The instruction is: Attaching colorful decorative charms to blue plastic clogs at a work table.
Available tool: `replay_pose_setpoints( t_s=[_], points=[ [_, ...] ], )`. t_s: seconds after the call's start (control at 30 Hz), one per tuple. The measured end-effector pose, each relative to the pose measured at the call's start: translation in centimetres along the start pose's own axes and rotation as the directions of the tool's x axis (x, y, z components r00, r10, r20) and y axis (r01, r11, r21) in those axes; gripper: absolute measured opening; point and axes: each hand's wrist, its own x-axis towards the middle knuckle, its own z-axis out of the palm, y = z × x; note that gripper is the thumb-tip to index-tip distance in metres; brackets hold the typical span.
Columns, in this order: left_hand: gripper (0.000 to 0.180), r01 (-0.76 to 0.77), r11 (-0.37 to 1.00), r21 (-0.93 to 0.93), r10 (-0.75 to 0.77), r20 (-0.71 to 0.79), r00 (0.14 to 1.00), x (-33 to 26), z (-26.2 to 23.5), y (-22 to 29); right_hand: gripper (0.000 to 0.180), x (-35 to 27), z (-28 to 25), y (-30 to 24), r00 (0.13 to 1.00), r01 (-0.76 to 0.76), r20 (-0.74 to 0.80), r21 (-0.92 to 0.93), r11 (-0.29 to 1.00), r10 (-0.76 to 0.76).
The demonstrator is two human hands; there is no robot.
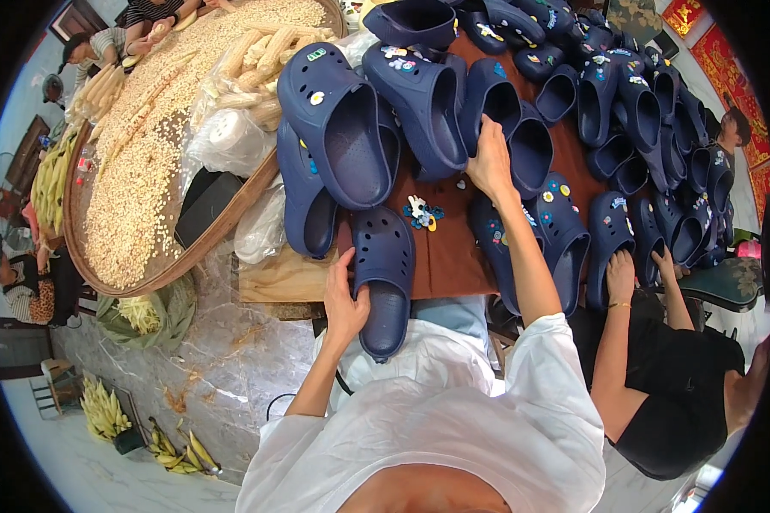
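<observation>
A plain navy clog (382, 269) lies toe-away at the table's front edge, its heel overhanging. My left hand (347, 303) rests along its left side, fingers spread and thumb near the foot opening. Farther up and to the right, my right hand (490, 162) grips the heel end of another navy clog (490, 90); some fingertips are hidden there. Between the hands, a small cluster of white, blue and yellow shoe charms (423, 214) lies on the brown tabletop (453, 261). A large navy clog with charms (334, 120) leans on others just beyond my left hand.
Many decorated navy clogs (637, 94) crowd the right side, where another person's hands (622, 278) touch some. At left stands a wide round tray (81, 231) of corn kernels, with bare cobs (269, 51), a plastic bag (261, 222) and a black box (207, 208).
</observation>
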Motion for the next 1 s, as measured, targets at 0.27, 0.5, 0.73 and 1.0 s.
replay_pose_setpoints(
  t_s=[0.27,0.5,0.73,1.0],
  points=[
    [0.065,-0.005,1.0,-0.008,0.005,0.0,1.0,0.0,0.1,-0.4,0.06,-1.4,-2.0,0.3,0.997,-0.012,-0.067,0.307,0.952,0.034],
    [0.065,-0.005,1.0,-0.011,0.005,-0.001,1.0,0.0,0.0,-0.7,0.046,-3.1,-3.0,3.2,0.976,-0.202,-0.147,-0.327,0.923,0.161],
    [0.063,0.045,0.999,-0.022,-0.044,0.04,0.998,0.0,-0.2,0.0,0.051,-1.4,-3.6,5.5,0.902,-0.318,0.159,-0.386,0.866,0.401],
    [0.064,0.019,1.0,-0.008,-0.019,0.015,1.0,-0.2,-0.3,-0.2,0.049,0.2,-3.2,6.3,0.889,-0.45,-0.01,-0.199,0.87,0.458]
  ],
)
